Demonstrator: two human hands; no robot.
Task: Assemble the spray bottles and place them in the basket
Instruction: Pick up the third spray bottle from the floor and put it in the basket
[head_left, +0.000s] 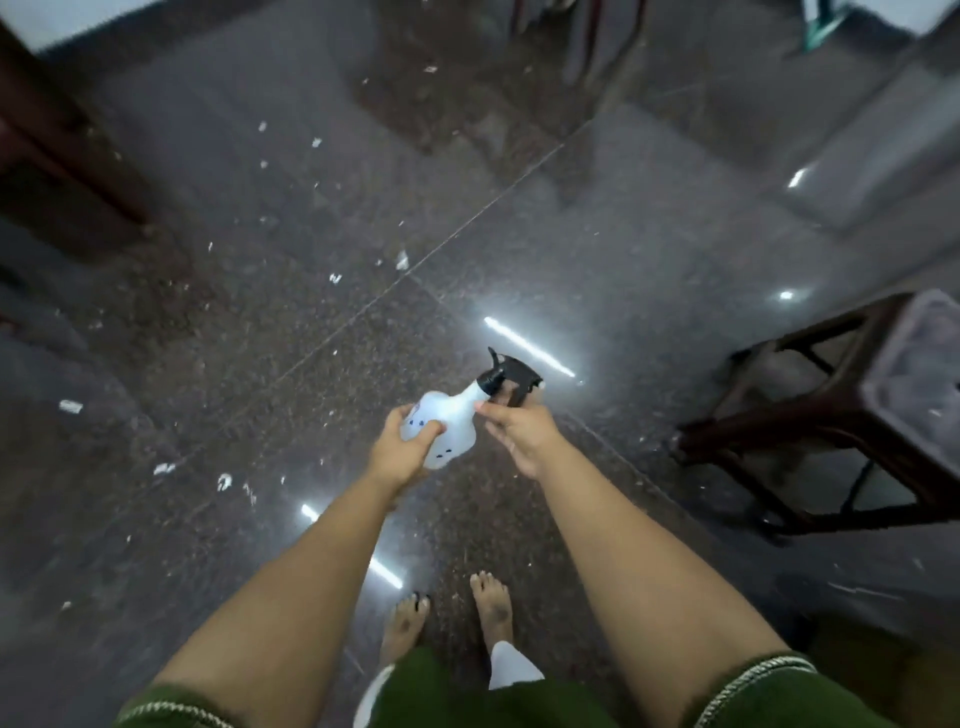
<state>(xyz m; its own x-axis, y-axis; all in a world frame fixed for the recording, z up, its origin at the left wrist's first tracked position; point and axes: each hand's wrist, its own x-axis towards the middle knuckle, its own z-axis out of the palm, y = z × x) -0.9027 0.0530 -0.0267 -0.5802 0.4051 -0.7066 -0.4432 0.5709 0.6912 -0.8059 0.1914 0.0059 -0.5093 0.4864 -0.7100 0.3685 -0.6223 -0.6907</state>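
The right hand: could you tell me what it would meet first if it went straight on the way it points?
Probably the black trigger head on the white bottle; the right hand already sits at it.

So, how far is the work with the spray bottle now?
The black trigger head already sits on the neck of the white bottle. In hand: the left hand grips the bottle body, while the right hand holds at the neck, perhaps tightening. Left: putting it in the basket, which is not in view.
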